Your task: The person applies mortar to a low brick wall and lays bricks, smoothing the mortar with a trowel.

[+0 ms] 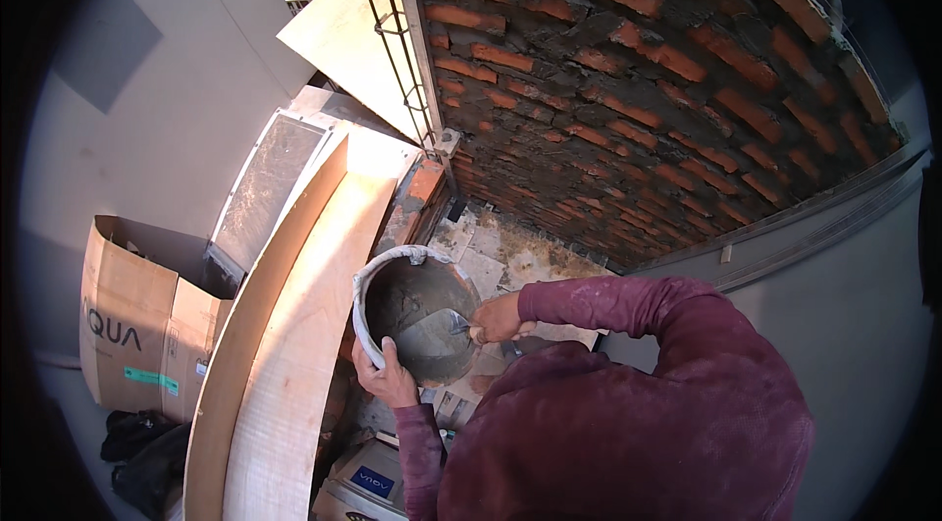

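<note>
A round bucket (365, 271) with a pale, mortar-crusted rim stands in front of me, with grey mortar inside. My left hand (391, 379) grips its near left rim, the thumb on the inner side and the fingers outside. My right hand (498, 318) is closed around the handle of a trowel (437, 333). The trowel's grey blade reaches into the bucket from the right, over or against the mortar; whether it touches the mortar is hard to tell. Both arms wear dusty maroon sleeves.
A brick wall (608, 114) with rough mortar joints rises ahead and right. Thin rebar (390, 26) stands upright at its left end. A long wooden board (285, 364) runs along my left, beside a cardboard box (132, 325). Another box (368, 482) sits low, near my left arm.
</note>
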A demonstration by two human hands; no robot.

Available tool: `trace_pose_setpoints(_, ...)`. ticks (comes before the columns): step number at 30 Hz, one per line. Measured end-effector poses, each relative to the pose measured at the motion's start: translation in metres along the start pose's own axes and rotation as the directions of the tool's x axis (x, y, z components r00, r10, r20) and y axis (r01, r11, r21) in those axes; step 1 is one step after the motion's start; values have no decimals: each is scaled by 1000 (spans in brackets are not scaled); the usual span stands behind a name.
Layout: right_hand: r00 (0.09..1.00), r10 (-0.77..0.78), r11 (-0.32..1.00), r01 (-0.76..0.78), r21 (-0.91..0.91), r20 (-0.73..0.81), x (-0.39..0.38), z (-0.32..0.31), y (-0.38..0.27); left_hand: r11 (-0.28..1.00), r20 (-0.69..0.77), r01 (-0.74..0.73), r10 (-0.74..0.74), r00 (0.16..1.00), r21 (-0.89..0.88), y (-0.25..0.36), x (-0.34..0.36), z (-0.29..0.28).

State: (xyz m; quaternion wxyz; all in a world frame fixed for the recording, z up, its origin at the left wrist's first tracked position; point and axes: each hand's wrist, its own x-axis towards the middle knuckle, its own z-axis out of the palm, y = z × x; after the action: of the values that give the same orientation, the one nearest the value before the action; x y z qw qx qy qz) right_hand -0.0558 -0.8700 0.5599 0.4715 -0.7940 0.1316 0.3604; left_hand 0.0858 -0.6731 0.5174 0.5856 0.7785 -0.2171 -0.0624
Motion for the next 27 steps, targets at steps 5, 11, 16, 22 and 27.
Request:
trace_pose_setpoints(5, 910, -178, 937, 41, -347, -375, 8, -8, 32, 995, -15, 33, -32, 999, 93, -1, 11, 15)
trace_pose_setpoints(11, 847, -230, 829, -88, -552, -480, 2, -40, 49, 999, 68, 19, -22, 997, 51, -4, 34, 21)
trace_pose_setpoints(16, 921, -196, 838, -20, -545, -335, 6, -47, 36, 998, 132, -42, 48, 990, -49, 3, 56, 29)
trace_pose_setpoints(22, 950, -137, 900, 0, -436, -281, 14, -26, 20, 995, 160, -76, 86, 983, -70, -8, 72, 21)
trace_pose_setpoints(27, 962, -99, 962, 27, -272, -253, 3, -14, 6, 983, 126, -5, 29, 992, -183, -8, 70, 25)
